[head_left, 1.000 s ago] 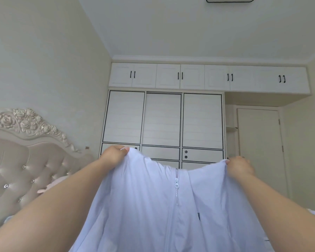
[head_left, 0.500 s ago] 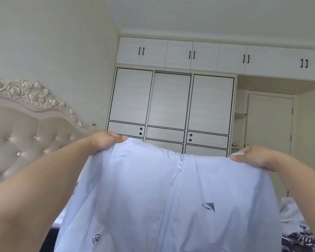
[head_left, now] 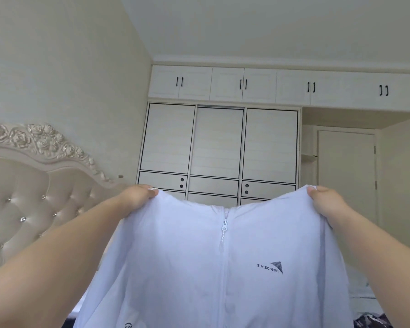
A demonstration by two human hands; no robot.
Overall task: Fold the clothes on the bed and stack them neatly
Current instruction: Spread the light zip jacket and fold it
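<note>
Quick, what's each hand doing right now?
Left hand: closed, holding the white jacket.
Right hand: closed, holding the jacket too.

Pale lavender-white jacket [head_left: 187, 268] with dark "sunscreen" logo [head_left: 270, 267].

Ahead of me a white wardrobe [head_left: 219, 147] with three black-edged sliding panels fills the far wall, with drawers [head_left: 162, 182] below showing dark round pulls. Above it runs a row of upper cabinets [head_left: 284, 85] with paired black handles. To its right I see a closed plain door [head_left: 346, 176] set in a recess. At my left a tufted headboard [head_left: 31, 209] with studs stands against the wall [head_left: 64, 91], topped by carved roses [head_left: 40, 140]. The ceiling [head_left: 270, 24] is plain.
</note>
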